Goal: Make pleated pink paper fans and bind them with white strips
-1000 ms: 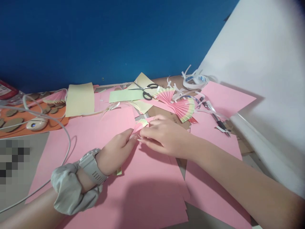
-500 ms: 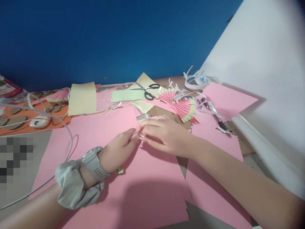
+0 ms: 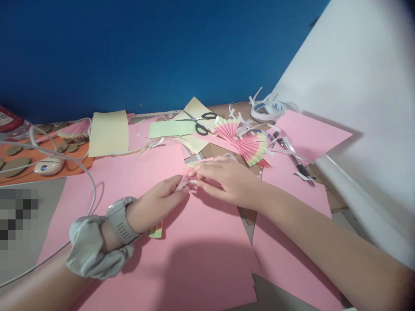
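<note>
A folded pink paper fan with yellow-green ends lies between my hands, partly hidden under them. My left hand, with a grey watch and a scrunchie at its wrist, pinches the fan near its middle. One green-edged end of the paper sticks out below that wrist. My right hand has its fingertips closed on a thin white strip at the fan's middle. Both hands rest low over pink paper sheets. Behind the right hand lies a finished-looking pleated bow in pink with yellow-green edges.
Black-handled scissors lie spread on green and yellow paper. Rolls of white tape with curled strips stand at the back right, near a pen. At left are a white cable, a mouse and an orange sheet.
My left hand has shifted slightly left and down, baring more of the folded fan and its green-edged end. My right hand has moved slightly right, with more white strip showing between the hands.
</note>
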`<state>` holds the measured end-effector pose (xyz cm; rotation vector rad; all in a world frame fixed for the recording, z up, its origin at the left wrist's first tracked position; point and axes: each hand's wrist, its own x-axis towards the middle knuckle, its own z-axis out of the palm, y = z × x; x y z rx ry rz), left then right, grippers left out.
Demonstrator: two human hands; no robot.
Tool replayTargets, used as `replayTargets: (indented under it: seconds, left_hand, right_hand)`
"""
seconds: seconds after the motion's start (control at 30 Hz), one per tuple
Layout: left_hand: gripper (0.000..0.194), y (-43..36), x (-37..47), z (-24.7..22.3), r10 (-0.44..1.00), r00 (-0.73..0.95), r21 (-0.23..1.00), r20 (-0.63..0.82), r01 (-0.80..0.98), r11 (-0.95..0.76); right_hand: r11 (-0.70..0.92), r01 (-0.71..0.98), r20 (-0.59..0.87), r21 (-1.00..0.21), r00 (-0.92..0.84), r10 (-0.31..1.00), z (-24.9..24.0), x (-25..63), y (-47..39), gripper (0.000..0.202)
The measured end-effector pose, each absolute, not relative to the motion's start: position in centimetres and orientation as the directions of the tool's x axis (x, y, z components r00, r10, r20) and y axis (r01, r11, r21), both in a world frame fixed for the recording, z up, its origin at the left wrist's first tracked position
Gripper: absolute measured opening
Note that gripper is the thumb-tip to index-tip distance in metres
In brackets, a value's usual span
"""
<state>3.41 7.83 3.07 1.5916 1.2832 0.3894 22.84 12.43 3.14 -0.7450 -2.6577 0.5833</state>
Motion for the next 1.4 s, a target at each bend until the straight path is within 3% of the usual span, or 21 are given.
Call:
replayTargets:
  seconds: [0.2,0.4,0.7,0.97,1.4]
  left_hand:
    - [0.016,7.6,3.4,3.3,0.828,0.459,0.868,-0.322,0.493,0.065]
    - [0.018,7.3,3.5,3.7,0.802,0.484,0.908,-0.350,0.387,0.162]
    - [0.025,6.9,3.5,3.9,0.823,0.501,0.947,-0.270,0.293,0.132]
    - [0.028,6.3,3.6,3.7,0.840,0.453,0.934,-0.300,0.320,0.161]
    - [0.033,6.2,4.2,4.0,0.912,0.334,0.896,-0.237,0.437,0.073]
  right_hand:
    - [0.747,0.458,0.201,-0.482,-0.772,0.603,3.0,22.8,12.5,0.013]
    - [0.761,0.439,0.249,-0.478,-0.763,0.597,3.1,22.8,12.5,0.014]
    - [0.795,0.433,0.298,-0.425,-0.763,0.574,3.3,22.7,12.3,0.014]
    - [0.819,0.451,0.310,-0.355,-0.770,0.559,3.3,22.6,12.1,0.013]
    - [0.816,0.487,0.363,-0.311,-0.733,0.576,3.3,22.3,11.7,0.019]
